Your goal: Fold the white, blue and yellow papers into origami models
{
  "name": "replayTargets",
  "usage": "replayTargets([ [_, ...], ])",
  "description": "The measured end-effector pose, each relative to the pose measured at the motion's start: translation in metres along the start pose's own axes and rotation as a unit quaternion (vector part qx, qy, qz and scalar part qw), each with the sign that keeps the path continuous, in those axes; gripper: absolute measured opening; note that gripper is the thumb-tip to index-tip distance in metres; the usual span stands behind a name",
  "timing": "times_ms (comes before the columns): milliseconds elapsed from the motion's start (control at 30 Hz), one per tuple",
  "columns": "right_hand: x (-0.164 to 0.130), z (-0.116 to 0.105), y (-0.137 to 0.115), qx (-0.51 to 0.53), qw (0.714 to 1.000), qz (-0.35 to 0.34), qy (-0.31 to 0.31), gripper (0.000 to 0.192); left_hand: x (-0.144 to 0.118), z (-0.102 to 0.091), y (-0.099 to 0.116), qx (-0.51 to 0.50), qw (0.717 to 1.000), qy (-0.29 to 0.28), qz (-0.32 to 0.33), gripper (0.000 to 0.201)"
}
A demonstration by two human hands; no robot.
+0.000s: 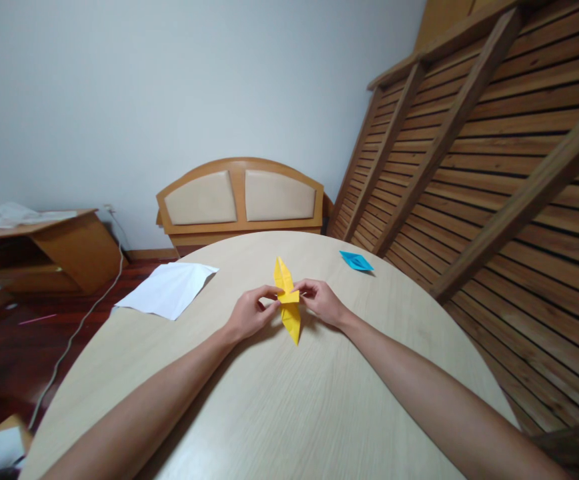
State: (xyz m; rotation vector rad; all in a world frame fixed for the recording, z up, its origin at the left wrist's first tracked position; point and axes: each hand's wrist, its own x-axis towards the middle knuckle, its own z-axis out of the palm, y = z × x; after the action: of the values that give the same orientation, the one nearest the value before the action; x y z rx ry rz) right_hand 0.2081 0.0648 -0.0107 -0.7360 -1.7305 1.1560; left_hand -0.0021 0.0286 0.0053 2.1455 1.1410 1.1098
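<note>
Right now my left hand and right hand pinch the long folded yellow paper model at its middle from either side, its long axis pointing away from me.

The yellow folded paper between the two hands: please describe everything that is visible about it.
The yellow folded paper is a long, narrow origami piece with sharp creases, pointed at both ends. It looks like thin, plain coloured paper. It lies lengthwise away from the person, its near tip on the pale wooden table, its far tip raised slightly. A small flap crosses its middle. The left hand and right hand pinch that middle from either side with their fingers.
</note>
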Motion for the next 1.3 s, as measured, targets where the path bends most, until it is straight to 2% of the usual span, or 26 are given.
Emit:
replayTargets([
  [533,-0.0021,0.0025,-0.0018,-0.029,1.0,0.0,0.012,0.026,0.0032,0.0053,-0.0041,-0.034,0.998,0.046,-0.02,0.018],
  [700,-0.0024,0.0039,-0.0013,0.017,1.0,0.012,0.005,0.033,0.0024,0.0073,-0.0069,-0.043,0.998,0.047,-0.025,0.015],
  [800,-0.0028,0.0049,-0.0004,0.046,0.999,0.028,-0.002,0.039,0.0019,0.0083,-0.0076,-0.075,0.995,0.037,-0.046,0.021],
  [933,-0.0033,0.0053,-0.0007,0.039,0.999,0.032,-0.007,0.042,0.0021,0.0083,-0.0062,-0.118,0.99,0.031,-0.075,0.039],
  [1100,-0.0031,0.0066,-0.0034,0.03,0.999,0.026,-0.003,0.041,0.0037,0.0081,-0.0065,-0.108,0.99,0.025,-0.092,0.031],
  [1300,-0.0031,0.0082,-0.0029,-0.019,1.0,-0.016,0.002,0.027,0.0037,0.0087,-0.0061,-0.128,0.985,0.074,-0.092,0.049],
])
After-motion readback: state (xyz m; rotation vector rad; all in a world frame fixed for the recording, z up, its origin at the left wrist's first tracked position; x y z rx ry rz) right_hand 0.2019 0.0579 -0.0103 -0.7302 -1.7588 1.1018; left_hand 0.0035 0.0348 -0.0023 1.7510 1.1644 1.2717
